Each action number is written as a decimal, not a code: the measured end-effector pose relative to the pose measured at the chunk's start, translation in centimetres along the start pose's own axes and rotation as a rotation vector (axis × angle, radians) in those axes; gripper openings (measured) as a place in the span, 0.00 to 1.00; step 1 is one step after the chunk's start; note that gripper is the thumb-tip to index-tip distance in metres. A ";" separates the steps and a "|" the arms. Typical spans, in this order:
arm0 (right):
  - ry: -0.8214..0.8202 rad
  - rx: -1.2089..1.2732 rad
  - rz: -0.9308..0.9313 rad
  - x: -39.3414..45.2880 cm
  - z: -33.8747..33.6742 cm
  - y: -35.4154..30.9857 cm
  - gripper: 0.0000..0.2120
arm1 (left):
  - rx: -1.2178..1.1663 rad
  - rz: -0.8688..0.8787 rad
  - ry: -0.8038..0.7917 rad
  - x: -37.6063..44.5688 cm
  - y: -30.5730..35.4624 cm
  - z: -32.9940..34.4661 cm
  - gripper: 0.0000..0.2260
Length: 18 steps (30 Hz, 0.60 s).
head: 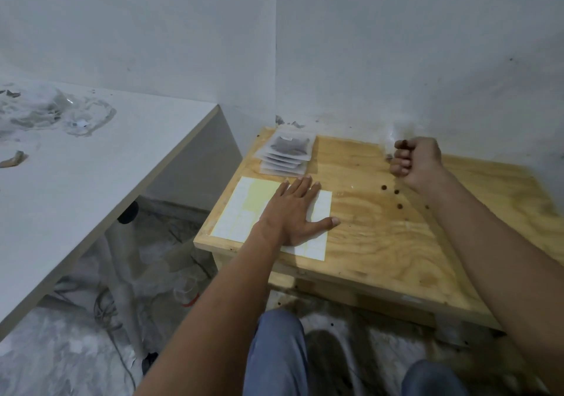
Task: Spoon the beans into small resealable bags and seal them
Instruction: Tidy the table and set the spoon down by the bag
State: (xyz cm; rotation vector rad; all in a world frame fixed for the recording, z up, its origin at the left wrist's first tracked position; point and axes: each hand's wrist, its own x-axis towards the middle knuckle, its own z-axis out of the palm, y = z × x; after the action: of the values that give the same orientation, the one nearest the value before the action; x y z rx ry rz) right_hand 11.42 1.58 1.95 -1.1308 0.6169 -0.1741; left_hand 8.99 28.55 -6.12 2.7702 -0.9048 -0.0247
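A stack of small resealable bags [287,151] lies at the back left of the wooden table [381,243]; the top bag holds dark beans. My left hand [293,212] rests flat, fingers straight, on a sheet of white labels [241,209] near the table's left edge. My right hand [416,160] is curled into a fist at the back of the table. It grips a blurred, translucent small bag [389,139] that sticks out past its knuckles. A few loose dark beans [396,191] lie on the wood just in front of that hand. No spoon is in view.
A white desk [106,182] with crumpled clear plastic [61,111] stands to the left, higher than the wooden table. White walls close the corner behind. Cables and plastic sheeting [137,273] lie on the floor below. My knees [277,350] are at the table's front.
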 end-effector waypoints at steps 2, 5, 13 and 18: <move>-0.008 0.148 0.015 -0.8 -1.6 -0.7 0.13 | 0.013 0.013 -0.010 -0.1 0.1 0.0 0.45; 0.009 0.197 0.015 -1.8 -3.7 -1.2 0.12 | 0.071 0.021 -0.046 0.1 0.4 -0.4 0.47; 0.189 -0.685 -0.288 -3.2 -5.9 0.5 0.16 | 0.120 0.121 -0.045 4.6 6.4 -1.1 0.50; 0.154 -1.133 -0.546 -2.8 -5.6 2.5 0.13 | 0.081 0.114 -0.093 7.3 8.9 0.6 0.59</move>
State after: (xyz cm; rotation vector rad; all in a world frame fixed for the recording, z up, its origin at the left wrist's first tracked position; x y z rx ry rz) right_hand 5.67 -0.63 -0.77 -2.3976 0.5182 -0.4046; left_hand 9.66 17.17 -4.37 2.8069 -1.1102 -0.1012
